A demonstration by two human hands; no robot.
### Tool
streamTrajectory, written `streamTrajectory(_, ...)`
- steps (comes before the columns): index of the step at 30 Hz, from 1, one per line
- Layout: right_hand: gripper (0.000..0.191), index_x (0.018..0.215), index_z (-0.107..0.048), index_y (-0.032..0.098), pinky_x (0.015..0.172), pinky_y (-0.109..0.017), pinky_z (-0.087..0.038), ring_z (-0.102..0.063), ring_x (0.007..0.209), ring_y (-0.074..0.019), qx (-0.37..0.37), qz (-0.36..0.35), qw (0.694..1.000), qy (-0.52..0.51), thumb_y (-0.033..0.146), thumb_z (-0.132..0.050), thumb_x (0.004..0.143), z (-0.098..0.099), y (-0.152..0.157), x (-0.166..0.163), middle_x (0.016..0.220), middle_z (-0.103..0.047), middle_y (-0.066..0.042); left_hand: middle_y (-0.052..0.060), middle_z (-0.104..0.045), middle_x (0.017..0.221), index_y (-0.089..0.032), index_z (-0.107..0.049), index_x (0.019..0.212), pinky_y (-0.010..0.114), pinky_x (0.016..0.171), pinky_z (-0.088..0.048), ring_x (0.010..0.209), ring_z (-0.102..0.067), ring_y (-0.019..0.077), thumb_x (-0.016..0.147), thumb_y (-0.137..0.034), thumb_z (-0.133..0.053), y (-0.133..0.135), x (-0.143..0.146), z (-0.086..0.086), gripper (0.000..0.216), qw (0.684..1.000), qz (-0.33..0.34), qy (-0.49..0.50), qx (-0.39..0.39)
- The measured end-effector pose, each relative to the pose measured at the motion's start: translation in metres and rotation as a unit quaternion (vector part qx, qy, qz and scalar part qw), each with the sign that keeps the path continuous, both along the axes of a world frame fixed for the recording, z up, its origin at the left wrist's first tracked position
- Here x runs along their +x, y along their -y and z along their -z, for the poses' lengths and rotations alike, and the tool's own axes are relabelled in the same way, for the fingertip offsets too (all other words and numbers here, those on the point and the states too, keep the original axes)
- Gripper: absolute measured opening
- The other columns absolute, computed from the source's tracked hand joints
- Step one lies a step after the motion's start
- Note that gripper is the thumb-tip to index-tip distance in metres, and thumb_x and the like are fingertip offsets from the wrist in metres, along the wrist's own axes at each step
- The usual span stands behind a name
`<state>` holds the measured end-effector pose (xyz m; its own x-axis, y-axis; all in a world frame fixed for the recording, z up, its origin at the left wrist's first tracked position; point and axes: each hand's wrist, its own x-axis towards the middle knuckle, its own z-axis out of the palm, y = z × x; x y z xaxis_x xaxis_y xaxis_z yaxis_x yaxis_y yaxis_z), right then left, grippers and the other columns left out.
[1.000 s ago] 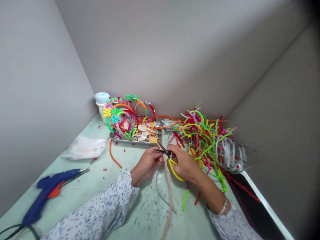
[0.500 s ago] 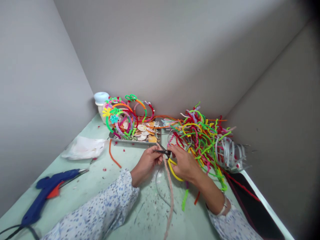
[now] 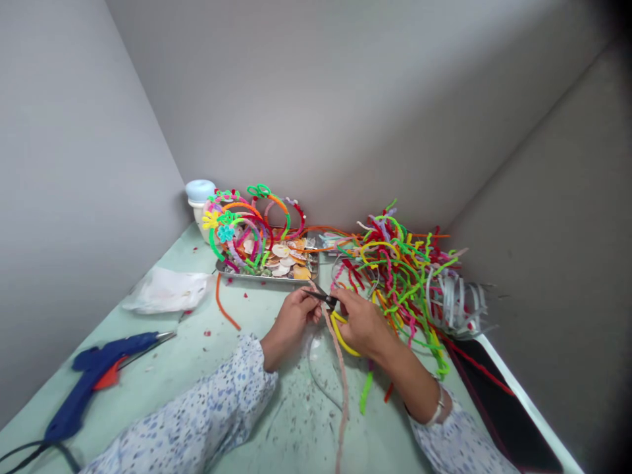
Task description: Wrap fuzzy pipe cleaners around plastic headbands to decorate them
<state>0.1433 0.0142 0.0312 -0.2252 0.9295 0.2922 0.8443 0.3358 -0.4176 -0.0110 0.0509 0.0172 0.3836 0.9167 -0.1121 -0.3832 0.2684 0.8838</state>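
Left hand (image 3: 291,319): thumb and fingertips pressed together, pinching the upper end of the pink pipe cleaner (image 3: 342,375), a fuzzy, thin stem that runs from the pinch down the table toward the lower edge of view. Right hand (image 3: 364,322): fingers closed through the yellow loop handles of the scissors (image 3: 323,298); the dark metal blades point left and meet the pink stem just beside the left fingertips. Whether the blades are parted cannot be told.

Both hands rest near the middle of the pale green table (image 3: 197,349), its surface flecked with small cuttings. Behind them, a shallow metal tray (image 3: 266,279) holds flat shells, with wrapped, curved headbands (image 3: 241,224) leaning over it. To the right, a loose tangled pile (image 3: 399,266) of bright pipe cleaners touches the right wrist area; white plastic bands (image 3: 454,303) lie at its far side. To the left, well apart, a blue glue gun (image 3: 99,368) and a crumpled clear bag (image 3: 165,291). Grey walls close in on three sides; open table lies between the left sleeve and the gun.
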Motion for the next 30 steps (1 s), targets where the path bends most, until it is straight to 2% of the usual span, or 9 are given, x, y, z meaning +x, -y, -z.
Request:
streamTrajectory(5, 0.041, 0.106, -0.054, 0.022, 0.065, -0.024, -0.04, -0.056, 0.075, -0.0168, -0.003, 0.007, 1.0, 0.018, 0.005, -0.049, 0.069, 0.001, 0.0, 0.001, 0.088, -0.061, -0.004, -0.004, -0.051, 0.055, -0.015, -0.053, 0.075, 0.018, 0.047, -0.034, 0.046, -0.044, 0.0062, 0.072, -0.021, -0.061, 0.002, 0.001, -0.001, 0.01, 1.0, -0.012, 0.006, -0.008)
streamTrajectory(9, 0.037, 0.105, -0.055, 0.021, 0.066, -0.024, -0.04, -0.057, 0.075, -0.0165, -0.004, 0.002, 1.0, 0.006, 0.006, -0.05, 0.071, 0.003, -0.001, 0.001, 0.089, -0.063, -0.004, -0.003, -0.052, 0.055, -0.014, -0.053, 0.073, 0.018, 0.047, -0.034, 0.046, -0.044, 0.006, 0.071, -0.021, -0.062, 0.002, 0.0, -0.002, 0.011, 1.0, -0.011, 0.009, -0.015)
streamTrajectory(14, 0.033, 0.11, -0.056, 0.022, 0.062, -0.025, -0.04, -0.057, 0.067, -0.0165, -0.059, 0.011, 0.998, -0.035, 0.024, -0.057, 0.077, -0.004, -0.005, 0.008, 0.079, -0.064, -0.002, -0.003, -0.052, 0.057, -0.014, -0.053, 0.069, 0.018, 0.048, -0.035, 0.047, -0.046, 0.0059, 0.073, -0.022, -0.061, 0.001, -0.003, -0.004, 0.013, 1.0, 0.003, 0.025, -0.016)
streamTrajectory(15, 0.036, 0.111, -0.056, 0.022, 0.06, -0.025, -0.039, -0.056, 0.064, -0.0163, -0.077, 0.018, 0.996, -0.04, 0.03, -0.059, 0.077, -0.007, -0.006, 0.013, 0.075, -0.063, -0.001, -0.003, -0.052, 0.058, -0.014, -0.053, 0.07, 0.018, 0.049, -0.036, 0.048, -0.047, 0.0059, 0.073, -0.022, -0.062, 0.0, -0.003, -0.004, 0.013, 0.999, 0.003, 0.028, -0.019)
streamTrajectory(17, 0.044, 0.117, -0.054, 0.023, 0.059, -0.024, -0.039, -0.057, 0.066, -0.0167, -0.099, 0.042, 0.993, -0.041, 0.033, -0.062, 0.074, -0.012, -0.007, 0.025, 0.079, -0.065, -0.001, -0.001, -0.054, 0.064, -0.013, -0.053, 0.071, 0.017, 0.049, -0.036, 0.05, -0.049, 0.0056, 0.073, -0.022, -0.062, -0.001, -0.004, -0.005, 0.013, 0.999, 0.001, 0.032, -0.03)
streamTrajectory(21, 0.044, 0.121, -0.051, 0.022, 0.06, -0.024, -0.036, -0.059, 0.068, -0.0173, -0.1, 0.102, 0.99, 0.021, 0.025, -0.056, 0.077, -0.015, -0.012, 0.053, 0.081, -0.066, -0.004, 0.003, -0.061, 0.077, -0.013, -0.052, 0.074, 0.017, 0.046, -0.036, 0.05, -0.05, 0.0051, 0.074, -0.021, -0.061, -0.001, -0.005, -0.006, 0.012, 0.998, -0.002, 0.038, -0.053)
streamTrajectory(23, 0.045, 0.12, -0.052, 0.019, 0.059, -0.025, -0.036, -0.06, 0.069, -0.0194, -0.113, 0.134, 0.982, 0.068, 0.024, -0.056, 0.076, -0.012, -0.013, 0.061, 0.082, -0.067, -0.006, 0.003, -0.061, 0.076, -0.013, -0.051, 0.074, 0.017, 0.046, -0.037, 0.049, -0.049, 0.0049, 0.075, -0.021, -0.059, 0.0, -0.005, -0.006, 0.012, 0.998, 0.0, 0.044, -0.051)
streamTrajectory(30, 0.041, 0.118, -0.055, 0.02, 0.061, -0.03, -0.037, -0.063, 0.078, -0.026, -0.129, 0.175, 0.962, 0.163, 0.029, -0.054, 0.079, -0.006, -0.012, 0.057, 0.094, -0.067, -0.013, -0.001, -0.057, 0.067, -0.013, -0.056, 0.08, 0.016, 0.047, -0.038, 0.048, -0.047, 0.004, 0.074, -0.021, -0.062, -0.003, -0.007, -0.004, 0.012, 0.998, -0.004, 0.053, -0.044)
